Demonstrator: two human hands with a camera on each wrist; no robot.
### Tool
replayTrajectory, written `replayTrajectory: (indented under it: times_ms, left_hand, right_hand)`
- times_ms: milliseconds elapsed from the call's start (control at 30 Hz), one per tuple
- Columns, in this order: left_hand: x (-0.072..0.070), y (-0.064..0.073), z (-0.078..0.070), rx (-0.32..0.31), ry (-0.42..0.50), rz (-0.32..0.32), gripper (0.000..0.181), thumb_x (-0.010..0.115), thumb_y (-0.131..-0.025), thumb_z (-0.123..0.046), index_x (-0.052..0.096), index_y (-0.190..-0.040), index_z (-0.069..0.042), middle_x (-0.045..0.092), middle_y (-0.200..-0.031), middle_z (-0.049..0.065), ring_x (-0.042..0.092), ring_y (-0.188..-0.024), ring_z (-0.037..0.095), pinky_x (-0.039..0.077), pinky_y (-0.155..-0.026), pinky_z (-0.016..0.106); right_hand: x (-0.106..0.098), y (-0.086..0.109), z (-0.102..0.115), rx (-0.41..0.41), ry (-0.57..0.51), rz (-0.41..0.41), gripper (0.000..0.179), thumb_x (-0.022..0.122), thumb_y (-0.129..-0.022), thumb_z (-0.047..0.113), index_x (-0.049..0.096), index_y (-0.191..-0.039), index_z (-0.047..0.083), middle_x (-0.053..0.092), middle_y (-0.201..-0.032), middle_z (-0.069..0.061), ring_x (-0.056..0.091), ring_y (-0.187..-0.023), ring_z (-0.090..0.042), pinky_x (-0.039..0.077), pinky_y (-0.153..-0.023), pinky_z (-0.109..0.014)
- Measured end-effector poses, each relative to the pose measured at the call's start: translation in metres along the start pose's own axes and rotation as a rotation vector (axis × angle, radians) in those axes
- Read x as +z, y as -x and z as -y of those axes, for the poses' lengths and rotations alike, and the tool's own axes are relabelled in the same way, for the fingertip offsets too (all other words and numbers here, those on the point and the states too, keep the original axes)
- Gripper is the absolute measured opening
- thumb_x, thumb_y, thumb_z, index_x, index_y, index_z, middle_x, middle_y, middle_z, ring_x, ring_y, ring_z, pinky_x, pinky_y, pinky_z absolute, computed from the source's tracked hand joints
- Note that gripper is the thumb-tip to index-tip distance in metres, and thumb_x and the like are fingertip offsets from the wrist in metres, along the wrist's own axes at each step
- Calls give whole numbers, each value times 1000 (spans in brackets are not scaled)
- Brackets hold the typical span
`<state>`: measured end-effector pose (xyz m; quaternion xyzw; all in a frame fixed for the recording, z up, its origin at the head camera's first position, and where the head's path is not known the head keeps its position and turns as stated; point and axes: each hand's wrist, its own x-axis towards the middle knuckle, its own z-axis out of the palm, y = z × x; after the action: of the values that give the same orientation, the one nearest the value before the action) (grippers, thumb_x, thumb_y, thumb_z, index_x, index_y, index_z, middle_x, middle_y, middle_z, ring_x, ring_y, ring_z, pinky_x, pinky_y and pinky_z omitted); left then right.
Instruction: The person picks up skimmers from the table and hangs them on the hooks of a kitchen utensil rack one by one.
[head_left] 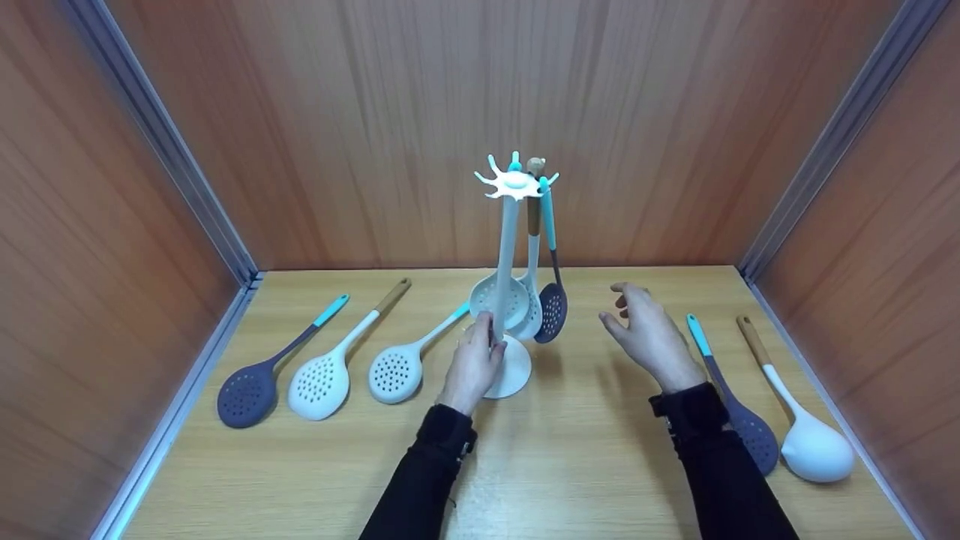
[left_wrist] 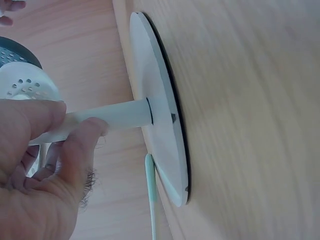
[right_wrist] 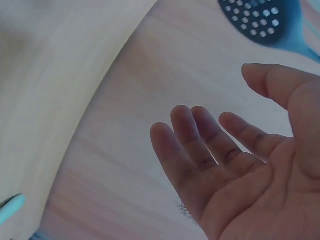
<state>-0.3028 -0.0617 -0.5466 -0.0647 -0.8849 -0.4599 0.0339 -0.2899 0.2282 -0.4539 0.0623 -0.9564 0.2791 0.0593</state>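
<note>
A white utensil stand (head_left: 508,240) with a round base (head_left: 513,371) and a ring of hooks rises from the table. My left hand (head_left: 474,364) grips its pole low down, thumb and fingers around the tube in the left wrist view. From the hooks hang a dark skimmer (head_left: 552,311) with a turquoise handle, a white utensil (head_left: 533,262) with a wooden handle and a pale perforated one (head_left: 484,296) partly hidden behind the pole. Right of the stand, my right hand (head_left: 652,337) is held in the air with fingers spread and nothing in it.
To the left lie a dark skimmer (head_left: 247,396), a white skimmer (head_left: 321,386) with a wooden handle and a white skimmer (head_left: 395,373) with a turquoise handle. A dark perforated utensil (head_left: 752,435) and a white ladle (head_left: 817,450) lie at the right. Wood panels (head_left: 375,135) enclose the table.
</note>
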Motion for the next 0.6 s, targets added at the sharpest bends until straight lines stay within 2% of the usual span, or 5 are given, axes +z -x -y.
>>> replayTrajectory:
  times_ms: [333,600]
  left_hand:
    - [0,3,2,82,-19,-20,41,72,-113,1,56,-151,-1,74,-147,31,75,-141,48,65,-118,65]
    - [0,3,2,61,-18,-18,42,71,-114,0,57,-153,-2,74,-146,30,75,-140,47,65,-118,64]
  right_hand:
    - [-7,-6,-26,67,23,75,61,67,-120,25,48,-169,-8,67,-147,-37,71,-135,-55,65,-105,-66]
    - [-8,-8,-49,101,49,103,63,66,-120,23,46,-168,-12,65,-148,-42,69,-135,-57,64,-106,-65]
